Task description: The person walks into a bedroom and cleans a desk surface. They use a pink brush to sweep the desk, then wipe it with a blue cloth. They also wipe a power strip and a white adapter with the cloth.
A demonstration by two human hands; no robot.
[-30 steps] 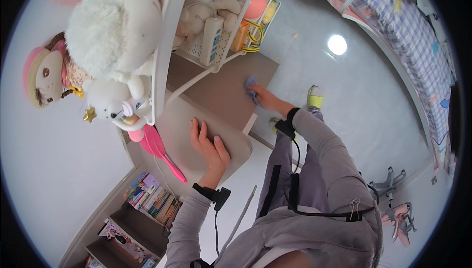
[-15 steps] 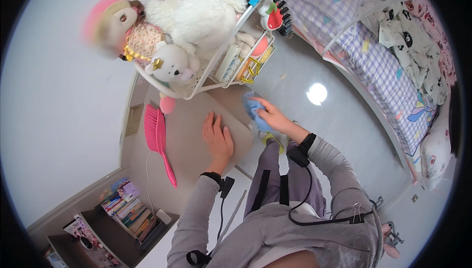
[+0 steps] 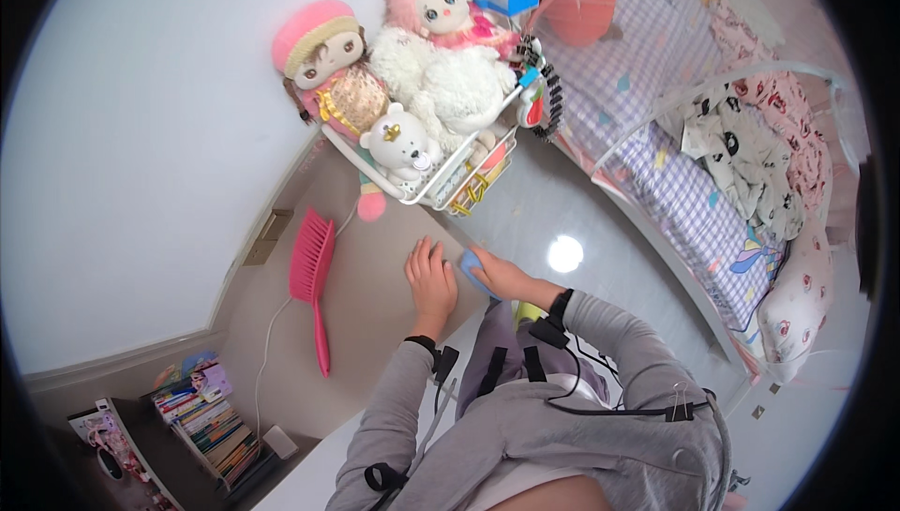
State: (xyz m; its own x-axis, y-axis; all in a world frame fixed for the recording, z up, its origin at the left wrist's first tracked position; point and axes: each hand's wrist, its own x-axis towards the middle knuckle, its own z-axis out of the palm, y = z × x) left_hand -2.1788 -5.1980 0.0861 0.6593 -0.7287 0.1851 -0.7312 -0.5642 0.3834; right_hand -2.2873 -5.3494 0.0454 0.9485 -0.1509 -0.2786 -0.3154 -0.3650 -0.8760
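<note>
A person in a grey top works at the edge of a desk (image 3: 370,272), a blue cloth (image 3: 470,265) bunched in the right hand (image 3: 507,278), whose fingers curl closed around it. The cloth sits just to the right of the left hand (image 3: 432,278), at the desk's near-right edge; how firmly it presses there cannot be told. The left hand lies palm down on the desktop, open, its fingers loosely spread and holding nothing. The step in hand looks like wiping along that edge; another stroke would, by the look of it, call for the right hand to keep its grip and bring the cloth flat onto the surface, with the left hand bracing or lifting clear. A pink brush (image 3: 312,253) lies well to the left of the left hand, its handle pointing toward the person. Beyond both hands stands a white basket (image 3: 377,178) piled with soft toys, a white bear (image 3: 403,147) nearest the left hand. A bed (image 3: 647,194) with a checked sheet stretches away beyond the right hand.
</note>
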